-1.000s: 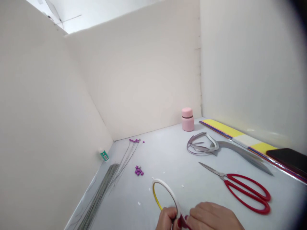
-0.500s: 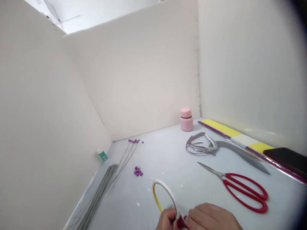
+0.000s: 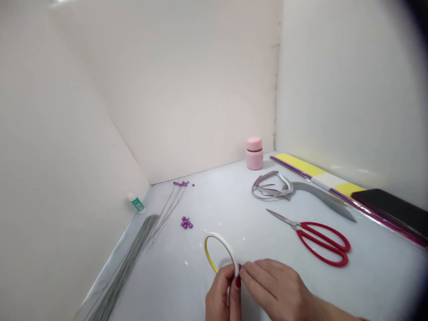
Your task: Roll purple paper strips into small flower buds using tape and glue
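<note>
White outside and yellow inside, the tape ring stands on edge at the near middle of the pale grey table, and both hands are right on it. The left hand comes up from the near edge with its fingers curled shut around the ring's nearest bit of rim, a red-painted nail showing right at the contact. The right hand reaches in from the near right, fingertips drawn tight together and pressed to that same spot on the rim, touching the left hand's fingers. Whether a loose end of tape sits in that pinch is too small to tell.

Just right of the hands, red-handled scissors lie flat, blades closed and pointing far-left. Beyond them sits a tangle of grey strips, one long strip trailing off to the right. A pink jar stands upright in the far corner where the white boards meet. Along the right board runs a stack of coloured sheets, yellow and white on top, with a dark phone lying on its near end.

Over on the left, a bundle of thin grey wires stretches from near to far, fanning out at the far end. A small cluster of purple beads lies between the wires and the ring. A small glue bottle lies tipped against the left board.
</note>
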